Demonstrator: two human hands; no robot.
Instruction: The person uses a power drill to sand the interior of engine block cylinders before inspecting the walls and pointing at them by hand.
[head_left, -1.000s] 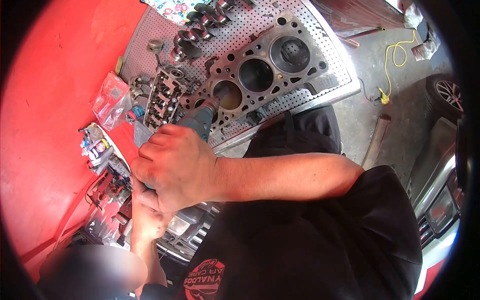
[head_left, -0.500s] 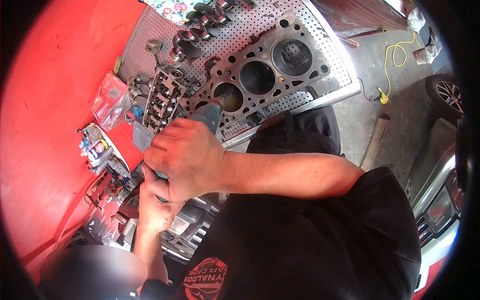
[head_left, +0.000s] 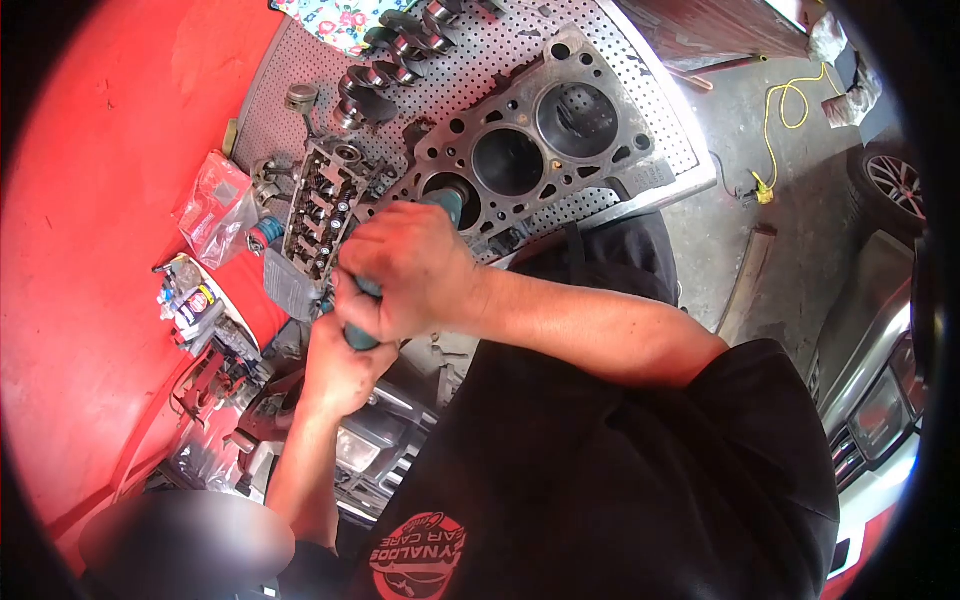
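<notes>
My right hand [head_left: 412, 268] is closed around the body of a teal power drill [head_left: 447, 204]. My left hand [head_left: 345, 368] grips the same drill further back, below the right one, near its teal rear end. The drill's nose points into a cylinder bore of the grey engine block [head_left: 600, 165], at the rim of that bore. Whatever is fitted in the drill's chuck is mostly hidden inside the bore. Two other bores of the block lie open to the upper right. A cylinder head [head_left: 318, 215] with springs rests left of the block.
The block lies on a perforated metal bench [head_left: 270, 120]. A crankshaft [head_left: 385, 75], a piston with rod [head_left: 301, 98] and a floral cloth [head_left: 340, 22] are on it too. A plastic bag [head_left: 215, 205] and bottles [head_left: 195, 305] sit at left. A yellow cord [head_left: 775, 120] crosses the floor.
Both hands and the drill have moved up and right, toward the block. The drill's nose now sits further into the bore, and less of the fitted tool shows.
</notes>
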